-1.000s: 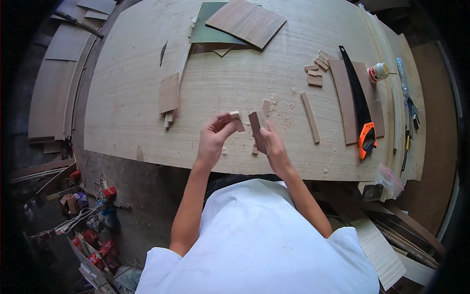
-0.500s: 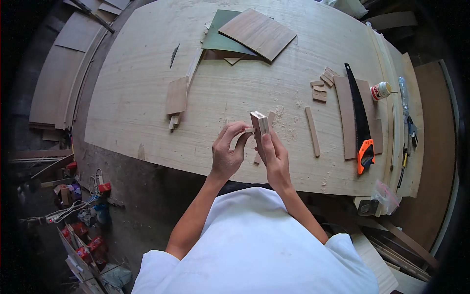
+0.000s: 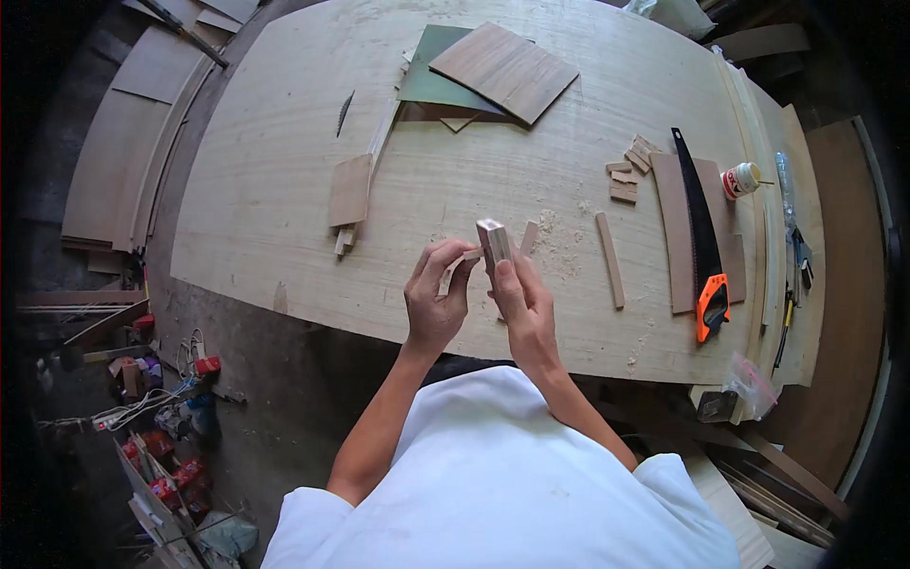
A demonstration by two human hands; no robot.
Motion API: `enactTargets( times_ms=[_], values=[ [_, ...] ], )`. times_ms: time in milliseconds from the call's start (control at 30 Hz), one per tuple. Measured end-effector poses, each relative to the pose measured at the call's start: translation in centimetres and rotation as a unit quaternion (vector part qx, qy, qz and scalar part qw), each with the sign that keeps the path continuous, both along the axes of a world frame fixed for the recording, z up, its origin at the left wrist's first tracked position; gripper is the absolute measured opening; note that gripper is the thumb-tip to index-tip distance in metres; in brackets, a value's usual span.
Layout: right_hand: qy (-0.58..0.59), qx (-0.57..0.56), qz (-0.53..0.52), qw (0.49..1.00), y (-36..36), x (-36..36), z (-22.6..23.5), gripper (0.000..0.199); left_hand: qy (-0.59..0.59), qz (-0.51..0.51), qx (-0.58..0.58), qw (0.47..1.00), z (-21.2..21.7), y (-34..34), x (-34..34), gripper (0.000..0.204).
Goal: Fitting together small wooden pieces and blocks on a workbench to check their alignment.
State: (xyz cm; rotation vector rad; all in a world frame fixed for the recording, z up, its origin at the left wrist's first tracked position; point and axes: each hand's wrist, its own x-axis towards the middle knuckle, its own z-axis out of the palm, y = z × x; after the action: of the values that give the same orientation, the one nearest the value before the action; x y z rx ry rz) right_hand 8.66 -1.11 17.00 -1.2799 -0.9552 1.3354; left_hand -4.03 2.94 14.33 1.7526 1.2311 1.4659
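Note:
Close in front of me, above the table's near edge, my right hand (image 3: 529, 308) grips a small wooden block (image 3: 496, 244) that looks layered, its narrow end tipped up. The thumb lies along one side and the fingers wrap behind. My left hand (image 3: 436, 294) is closed in a pinch on a small pale wood piece (image 3: 472, 253), held against or very near the block's left face. Whether the two touch I cannot tell. Behind the right hand a thin wood strip (image 3: 529, 237) lies on the table among sawdust (image 3: 561, 242).
The big plywood table (image 3: 275, 190) carries a handsaw (image 3: 702, 237) with an orange handle, a small glue pot (image 3: 740, 180), cut wood bits (image 3: 624, 185), a strip (image 3: 609, 261), a brown board (image 3: 502, 71) and a loose blade (image 3: 344, 114). Cables (image 3: 142, 408) lie on the floor at left.
Both hands have shifted slightly left with the block and the small piece. The block has turned a little, and the small piece sits closer to its side. My view has moved slightly.

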Motion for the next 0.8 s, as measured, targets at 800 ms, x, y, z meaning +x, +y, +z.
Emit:
enactTargets(
  times_ms=[800],
  values=[
    [-0.047,0.051,-0.026,0.997,1.2,0.2,0.9,0.052,-0.031,0.003,-0.017,0.999,0.3,0.4,1.2,0.029]
  ],
)
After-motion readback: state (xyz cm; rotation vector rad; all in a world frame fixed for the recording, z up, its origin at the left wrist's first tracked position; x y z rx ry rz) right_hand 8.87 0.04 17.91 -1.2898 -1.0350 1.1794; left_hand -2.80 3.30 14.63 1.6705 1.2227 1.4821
